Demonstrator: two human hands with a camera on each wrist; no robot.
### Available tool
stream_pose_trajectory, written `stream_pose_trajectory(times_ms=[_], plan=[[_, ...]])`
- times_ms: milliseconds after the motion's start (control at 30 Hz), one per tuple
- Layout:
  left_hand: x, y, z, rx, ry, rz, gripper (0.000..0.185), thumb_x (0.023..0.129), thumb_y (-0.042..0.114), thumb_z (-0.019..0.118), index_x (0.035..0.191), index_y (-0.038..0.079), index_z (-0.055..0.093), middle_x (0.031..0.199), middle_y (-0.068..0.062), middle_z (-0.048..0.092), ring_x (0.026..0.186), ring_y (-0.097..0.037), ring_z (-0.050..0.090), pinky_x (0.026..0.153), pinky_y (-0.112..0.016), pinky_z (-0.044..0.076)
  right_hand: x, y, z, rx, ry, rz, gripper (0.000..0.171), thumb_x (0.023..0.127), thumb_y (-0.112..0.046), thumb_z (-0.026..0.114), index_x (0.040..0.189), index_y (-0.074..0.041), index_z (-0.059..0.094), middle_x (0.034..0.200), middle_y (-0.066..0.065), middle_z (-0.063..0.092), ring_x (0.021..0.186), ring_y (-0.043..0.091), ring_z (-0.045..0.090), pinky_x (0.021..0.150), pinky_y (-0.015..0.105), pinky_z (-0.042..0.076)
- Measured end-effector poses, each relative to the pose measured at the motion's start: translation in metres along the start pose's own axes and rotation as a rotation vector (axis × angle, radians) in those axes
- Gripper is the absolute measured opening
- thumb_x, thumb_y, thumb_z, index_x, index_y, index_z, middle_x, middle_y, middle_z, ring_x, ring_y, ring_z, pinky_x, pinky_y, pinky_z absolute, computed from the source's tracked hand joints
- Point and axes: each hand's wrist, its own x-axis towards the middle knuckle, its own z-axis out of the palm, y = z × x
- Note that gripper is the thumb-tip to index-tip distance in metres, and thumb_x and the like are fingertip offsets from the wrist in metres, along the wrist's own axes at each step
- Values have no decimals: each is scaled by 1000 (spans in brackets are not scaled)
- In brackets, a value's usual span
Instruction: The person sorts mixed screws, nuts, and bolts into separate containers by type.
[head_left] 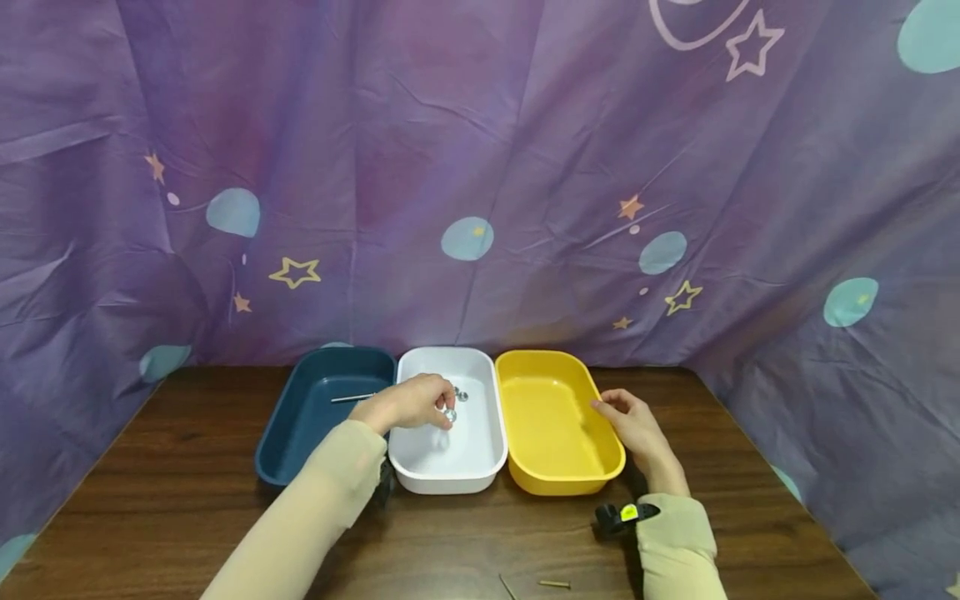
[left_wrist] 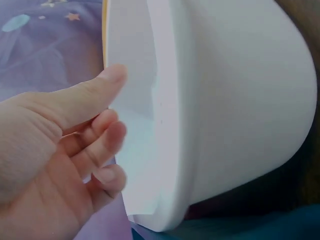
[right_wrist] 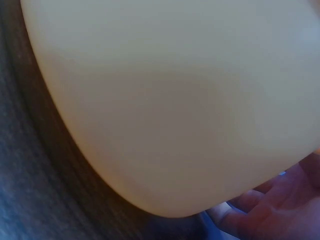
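My left hand (head_left: 416,402) hangs over the white bin (head_left: 450,483), its fingers loosely bent. In the left wrist view the thumb (left_wrist: 112,75) stands apart from the fingers (left_wrist: 112,137), with nothing visible between them. A small shiny metal nut (head_left: 450,414) shows right by these fingertips in the head view. Other nuts (head_left: 462,397) lie just beyond, on the white bin's floor. At the right side of the yellow bin (head_left: 558,483), my right hand (head_left: 633,425) holds the rim, thumb over the edge. The bin wall partly hides this hand in the right wrist view.
To the left stands a dark blue bin (head_left: 273,467) with a thin metal rod (head_left: 352,398) in it. The three bins sit side by side. Near the front of the wooden table (head_left: 150,500) lie a brass-coloured screw (head_left: 555,583) and another thin piece (head_left: 507,587). A purple curtain hangs behind.
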Motion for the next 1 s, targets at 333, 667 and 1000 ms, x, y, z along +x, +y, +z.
stream_pose_trajectory(times_ms=[333, 667, 1000], plan=[[15, -15, -10, 27, -13, -98, 19, 86, 14, 76, 98, 7, 64, 83, -1, 54, 78, -15, 49, 71, -29, 42, 3, -2, 1, 3, -4, 0, 34, 95, -23, 65, 114, 4, 54, 91, 6, 56, 75, 14, 56, 64, 26, 49], [29, -23, -17, 53, -40, -150, 21, 86, 14, 76, 100, 7, 62, 85, -1, 57, 79, -16, 53, 70, -29, 44, 1, 3, 2, -17, 9, 20, 33, 96, -24, 64, 113, 3, 54, 92, 7, 55, 77, 15, 56, 66, 26, 49], [31, -24, -17, 40, -20, -181, 28, 88, 15, 73, 113, 7, 62, 93, -3, 60, 85, -17, 55, 77, -32, 46, -13, -20, 2, 38, -11, 29, 30, 96, -16, 63, 113, 7, 53, 91, 8, 55, 77, 16, 55, 64, 26, 48]])
